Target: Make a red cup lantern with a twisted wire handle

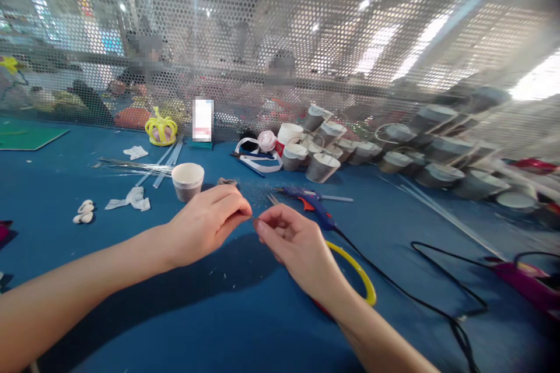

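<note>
My left hand [210,222] and my right hand [300,245] meet fingertip to fingertip above the blue table [196,326]. Both are pinched on something tiny and thin that I cannot make out. Just behind my left hand stands a small grey-and-white cup [188,182], with a brownish scrap [227,182] to its right. Beyond my right hand lies a blue glue gun [312,201] with an orange trigger and a clear glue stick in its back. A yellow-handled tool [359,271], probably scissors or pliers, is partly hidden under my right hand and forearm.
Several grey-and-white cups [322,168] cluster at the back right. A yellow crown-like piece [161,129] and a phone [203,122] stand before the perforated screen [236,23]. Metal wires [131,168] and white fabric bows [133,199] lie left. A black cord [394,280] crosses the right side.
</note>
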Available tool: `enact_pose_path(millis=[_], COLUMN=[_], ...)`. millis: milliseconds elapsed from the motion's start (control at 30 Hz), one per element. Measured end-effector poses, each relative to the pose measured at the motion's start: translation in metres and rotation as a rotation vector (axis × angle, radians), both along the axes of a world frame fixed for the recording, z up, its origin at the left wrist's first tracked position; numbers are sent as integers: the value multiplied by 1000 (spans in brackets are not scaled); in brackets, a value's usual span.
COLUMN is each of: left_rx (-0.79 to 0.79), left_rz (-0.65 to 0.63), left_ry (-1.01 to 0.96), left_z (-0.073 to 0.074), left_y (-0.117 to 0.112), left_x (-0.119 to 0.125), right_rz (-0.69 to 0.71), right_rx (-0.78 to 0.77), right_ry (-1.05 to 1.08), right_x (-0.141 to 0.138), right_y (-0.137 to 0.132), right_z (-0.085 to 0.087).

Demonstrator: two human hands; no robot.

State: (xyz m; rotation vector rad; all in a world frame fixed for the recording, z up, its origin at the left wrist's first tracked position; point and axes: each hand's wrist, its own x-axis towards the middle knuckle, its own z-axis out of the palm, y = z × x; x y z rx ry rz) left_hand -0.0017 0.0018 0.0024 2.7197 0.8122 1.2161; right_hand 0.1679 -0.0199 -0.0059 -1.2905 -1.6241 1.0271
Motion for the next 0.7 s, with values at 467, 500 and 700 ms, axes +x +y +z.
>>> enact_pose_path(millis=[467, 500, 700], left_rx=[-156, -166, -191], left_rz=[6, 10, 11], left_ry=[-35, -41, -24], left_z=[5, 5, 6], left_y=[6, 6, 3], left_x=[-5, -5, -4], right_rz=[50, 45, -34], right_rx=[5, 8, 63], right_ry=[15, 15, -6], right_x=[3, 3, 4], right_y=[-3, -4, -5], right_z=[8, 8, 8])
